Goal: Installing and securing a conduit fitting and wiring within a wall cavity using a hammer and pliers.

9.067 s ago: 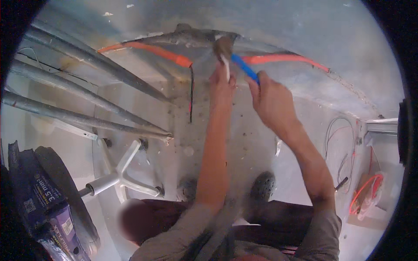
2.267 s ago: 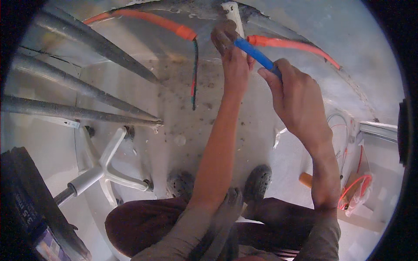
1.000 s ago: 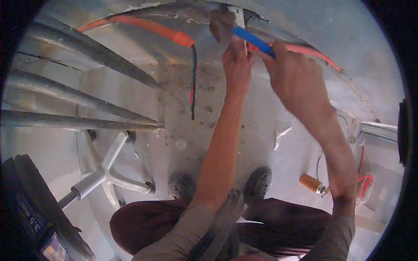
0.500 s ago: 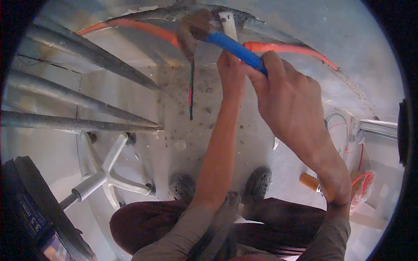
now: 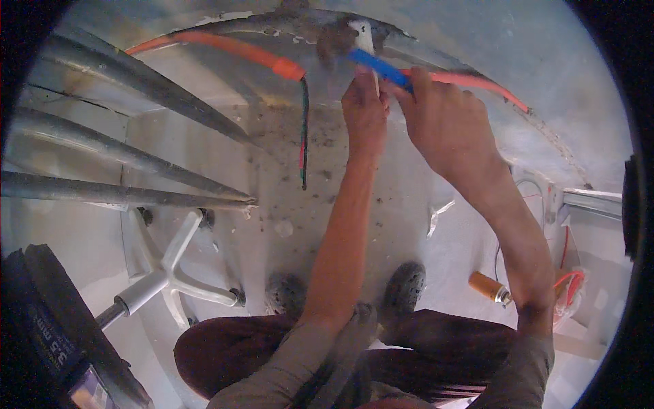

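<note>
My right hand [image 5: 449, 126] is closed round the blue handle of a hammer [image 5: 381, 68]. The hammer's brown head is smeared by motion, at the groove [image 5: 402, 42] cut in the grey wall. Just left of it, my left hand [image 5: 365, 112] is wrapped round a pale flat bar [image 5: 362, 37], whose upper end stands up at the groove. An orange conduit [image 5: 231, 46] lies along the groove to the left, with dark, green and red wires [image 5: 304, 129] hanging from its end. Another orange conduit [image 5: 470, 80] runs off to the right behind my right hand.
Several grey metal pipes [image 5: 157, 146] slant in from the left. Below them is a white star-shaped chair base [image 5: 163, 273]. An orange can [image 5: 485, 286] lies on the floor at right, near a bundle of orange tubing [image 5: 571, 279]. Debris dots the floor [image 5: 286, 204] ahead of my shoes.
My right hand has moved slightly with the hammer, whose head has shifted right toward the pale bar. The left conduit's end now shows. My left hand still grips the bar.
</note>
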A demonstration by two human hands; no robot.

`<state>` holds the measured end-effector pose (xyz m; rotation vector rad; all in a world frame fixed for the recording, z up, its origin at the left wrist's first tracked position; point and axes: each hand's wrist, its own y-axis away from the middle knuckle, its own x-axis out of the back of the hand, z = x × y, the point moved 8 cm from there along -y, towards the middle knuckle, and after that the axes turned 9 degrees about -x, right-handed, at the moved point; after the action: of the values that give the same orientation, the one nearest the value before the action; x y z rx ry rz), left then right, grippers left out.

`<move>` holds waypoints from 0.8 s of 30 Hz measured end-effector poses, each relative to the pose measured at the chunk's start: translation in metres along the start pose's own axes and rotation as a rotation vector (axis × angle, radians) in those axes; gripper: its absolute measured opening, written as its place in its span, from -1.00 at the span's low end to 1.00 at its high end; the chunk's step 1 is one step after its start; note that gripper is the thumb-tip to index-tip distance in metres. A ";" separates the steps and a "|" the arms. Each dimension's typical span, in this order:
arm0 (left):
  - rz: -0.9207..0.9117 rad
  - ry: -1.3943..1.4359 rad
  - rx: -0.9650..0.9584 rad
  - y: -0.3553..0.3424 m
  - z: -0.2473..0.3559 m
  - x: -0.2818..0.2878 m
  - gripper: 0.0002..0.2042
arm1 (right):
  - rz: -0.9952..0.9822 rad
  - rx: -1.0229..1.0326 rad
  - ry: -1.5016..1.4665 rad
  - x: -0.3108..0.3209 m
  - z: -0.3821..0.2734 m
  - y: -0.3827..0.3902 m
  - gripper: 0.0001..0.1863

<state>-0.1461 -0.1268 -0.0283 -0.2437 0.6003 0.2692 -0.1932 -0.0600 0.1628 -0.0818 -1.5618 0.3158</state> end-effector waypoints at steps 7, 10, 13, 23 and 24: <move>-0.052 -0.224 -0.362 -0.005 0.037 0.001 -0.62 | 0.031 0.077 -0.044 0.006 -0.007 0.007 -0.68; -0.011 0.059 0.261 0.007 0.011 -0.002 -0.57 | 0.010 0.029 0.013 0.008 0.005 0.000 -0.70; -0.005 -0.100 0.080 0.002 0.027 0.001 -0.58 | 0.052 0.063 -0.010 0.018 -0.011 0.008 -0.70; -0.011 0.052 0.484 0.031 0.027 0.018 -0.48 | -0.109 -0.051 -0.063 0.000 -0.001 0.036 -0.68; -0.003 -0.022 0.422 0.031 0.030 0.017 -0.53 | -0.127 -0.022 -0.103 0.000 -0.004 0.043 -0.69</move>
<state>-0.1272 -0.0863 -0.0188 0.1651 0.6208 0.1373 -0.1950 -0.0185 0.1524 0.0173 -1.6644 0.2054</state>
